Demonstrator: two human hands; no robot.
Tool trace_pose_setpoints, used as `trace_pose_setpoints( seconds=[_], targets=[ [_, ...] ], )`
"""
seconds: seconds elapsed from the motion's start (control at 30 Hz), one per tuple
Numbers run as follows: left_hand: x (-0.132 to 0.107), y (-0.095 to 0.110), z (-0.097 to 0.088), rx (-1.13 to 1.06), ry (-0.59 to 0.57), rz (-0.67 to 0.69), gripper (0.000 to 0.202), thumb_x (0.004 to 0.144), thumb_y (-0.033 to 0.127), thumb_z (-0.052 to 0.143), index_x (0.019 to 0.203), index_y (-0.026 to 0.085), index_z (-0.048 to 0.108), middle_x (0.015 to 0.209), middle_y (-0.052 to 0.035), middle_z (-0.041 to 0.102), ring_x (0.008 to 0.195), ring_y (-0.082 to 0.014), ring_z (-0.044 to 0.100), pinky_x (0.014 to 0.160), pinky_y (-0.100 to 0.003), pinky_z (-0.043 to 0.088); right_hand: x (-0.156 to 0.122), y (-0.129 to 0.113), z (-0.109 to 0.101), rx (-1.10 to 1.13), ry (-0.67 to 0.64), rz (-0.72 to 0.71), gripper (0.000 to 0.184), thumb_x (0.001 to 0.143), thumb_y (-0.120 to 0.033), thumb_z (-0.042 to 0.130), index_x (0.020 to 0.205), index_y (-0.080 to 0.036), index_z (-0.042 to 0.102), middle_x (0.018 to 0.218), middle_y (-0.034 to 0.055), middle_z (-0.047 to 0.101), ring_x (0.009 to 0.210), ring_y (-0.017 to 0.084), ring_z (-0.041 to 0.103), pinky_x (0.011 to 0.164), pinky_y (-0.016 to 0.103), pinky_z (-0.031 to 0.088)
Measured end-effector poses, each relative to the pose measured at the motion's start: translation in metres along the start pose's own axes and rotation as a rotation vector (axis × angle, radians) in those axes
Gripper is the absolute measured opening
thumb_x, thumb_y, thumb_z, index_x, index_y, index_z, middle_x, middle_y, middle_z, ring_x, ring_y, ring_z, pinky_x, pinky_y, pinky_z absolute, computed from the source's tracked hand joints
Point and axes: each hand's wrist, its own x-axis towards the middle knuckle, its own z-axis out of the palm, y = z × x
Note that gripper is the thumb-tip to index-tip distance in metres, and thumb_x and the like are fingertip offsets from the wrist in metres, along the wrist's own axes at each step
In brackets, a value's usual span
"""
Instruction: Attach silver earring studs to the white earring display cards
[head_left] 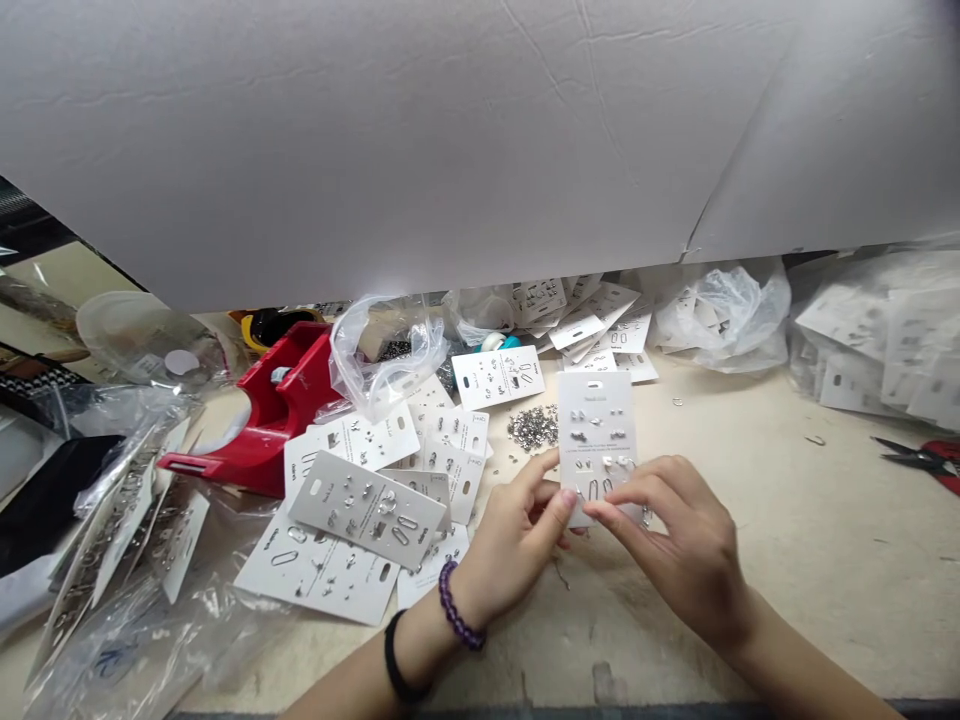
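Note:
A white earring card point(596, 408) with rows of small silver earrings stands upright in front of me. My left hand point(514, 540) grips its lower left edge, thumb on the front and the other fingers behind. At the card's lower right, my right hand point(679, 545) has thumb and index finger pinched close to the long loop-shaped earrings. Whatever lies between those fingertips is too small to tell. Just behind the card is a pile of tiny metal earring backs point(534, 428). More filled earring cards point(369, 508) overlap on the table to the left.
A red tape dispenser point(262, 410) and a clear plastic bag point(386, 350) stand at the back left. Bagged cards point(877, 340) and red-handled pliers point(926, 462) lie on the right. A large white panel point(420, 150) overhangs the back of the table point(795, 570).

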Motion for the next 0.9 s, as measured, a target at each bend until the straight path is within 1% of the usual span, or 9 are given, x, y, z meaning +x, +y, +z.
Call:
trace_pose_setpoints(
  seconds=[0.1, 0.17, 0.3, 0.33, 0.4, 0.5, 0.67, 0.8, 0.9],
  targets=[
    [0.004, 0.002, -0.002, -0.294, 0.023, -0.129, 0.046, 0.081, 0.034, 0.050, 0.123, 0.018, 0.040, 0.079, -0.0049, 0.063, 0.061, -0.0114, 0.057, 0.051, -0.022, 0.048, -0.004, 0.002, -0.003, 0.044, 0.198, 0.009, 0.017, 0.074, -0.016, 0.065, 0.086, -0.020, 0.054, 0.079, 0.0036, 0.049, 0.071, 0.016, 0.048, 0.058, 0.028, 0.043],
    [0.007, 0.004, -0.004, -0.414, 0.039, -0.186, 0.044, 0.080, 0.033, 0.052, 0.120, 0.016, 0.042, 0.086, -0.0075, 0.063, 0.061, -0.0099, 0.057, 0.050, -0.020, 0.047, -0.007, 0.004, -0.003, 0.126, 0.216, 0.162, 0.018, 0.077, -0.019, 0.061, 0.094, -0.021, 0.053, 0.086, 0.0045, 0.048, 0.071, 0.015, 0.048, 0.059, 0.028, 0.045],
    [0.010, 0.005, -0.006, -0.502, 0.063, -0.237, 0.043, 0.079, 0.033, 0.055, 0.115, 0.014, 0.045, 0.088, -0.0088, 0.063, 0.058, -0.0074, 0.056, 0.048, -0.017, 0.047, -0.011, 0.009, 0.004, 0.544, 0.006, 0.696, 0.029, 0.082, -0.033, 0.055, 0.108, -0.022, 0.045, 0.086, 0.0037, 0.051, 0.066, 0.013, 0.051, 0.051, 0.024, 0.046],
    [0.010, 0.005, -0.006, -0.505, 0.068, -0.237, 0.043, 0.078, 0.033, 0.056, 0.115, 0.014, 0.045, 0.088, -0.0089, 0.063, 0.059, -0.0077, 0.056, 0.048, -0.017, 0.047, -0.011, 0.009, 0.005, 0.664, -0.059, 0.797, 0.033, 0.082, -0.035, 0.055, 0.110, -0.023, 0.043, 0.084, 0.0029, 0.052, 0.064, 0.012, 0.051, 0.048, 0.022, 0.045],
    [0.011, 0.004, -0.006, -0.497, 0.073, -0.232, 0.044, 0.078, 0.035, 0.056, 0.115, 0.013, 0.044, 0.089, -0.0097, 0.063, 0.060, -0.0088, 0.057, 0.049, -0.019, 0.047, -0.010, 0.008, 0.006, 0.828, -0.130, 0.904, 0.037, 0.081, -0.036, 0.056, 0.112, -0.023, 0.041, 0.080, 0.0010, 0.053, 0.059, 0.011, 0.050, 0.043, 0.019, 0.043],
    [0.011, 0.003, -0.008, -0.455, 0.081, -0.229, 0.044, 0.078, 0.038, 0.055, 0.113, 0.014, 0.044, 0.090, -0.0105, 0.063, 0.061, -0.0110, 0.058, 0.048, -0.021, 0.048, -0.006, 0.004, 0.006, 0.853, -0.133, 0.897, 0.038, 0.079, -0.034, 0.059, 0.111, -0.022, 0.042, 0.077, -0.0002, 0.053, 0.059, 0.010, 0.051, 0.045, 0.018, 0.045],
    [0.011, 0.002, -0.011, -0.339, 0.140, -0.247, 0.048, 0.073, 0.042, 0.058, 0.110, 0.016, 0.042, 0.075, -0.0044, 0.064, 0.047, -0.0097, 0.055, 0.044, -0.023, 0.045, -0.006, -0.005, 0.009, 0.730, -0.111, 0.769, 0.037, 0.080, -0.031, 0.057, 0.111, -0.021, 0.041, 0.075, 0.0013, 0.055, 0.065, 0.013, 0.056, 0.049, 0.021, 0.047],
    [0.012, -0.001, -0.011, -0.314, 0.184, -0.222, 0.047, 0.073, 0.041, 0.059, 0.108, 0.015, 0.044, 0.071, -0.0031, 0.063, 0.057, -0.0129, 0.058, 0.045, -0.023, 0.046, -0.013, -0.006, 0.011, 0.652, -0.117, 0.692, 0.038, 0.082, -0.029, 0.054, 0.115, -0.022, 0.037, 0.080, 0.0023, 0.057, 0.072, 0.014, 0.058, 0.056, 0.023, 0.050],
    [0.014, -0.003, -0.012, -0.359, 0.188, -0.184, 0.041, 0.075, 0.038, 0.059, 0.105, 0.016, 0.045, 0.075, -0.0038, 0.064, 0.067, -0.0140, 0.060, 0.049, -0.022, 0.047, -0.008, 0.001, 0.004, 0.624, -0.176, 0.538, 0.039, 0.083, -0.027, 0.053, 0.118, -0.022, 0.037, 0.080, 0.0016, 0.056, 0.073, 0.014, 0.058, 0.060, 0.025, 0.051]
  ],
)
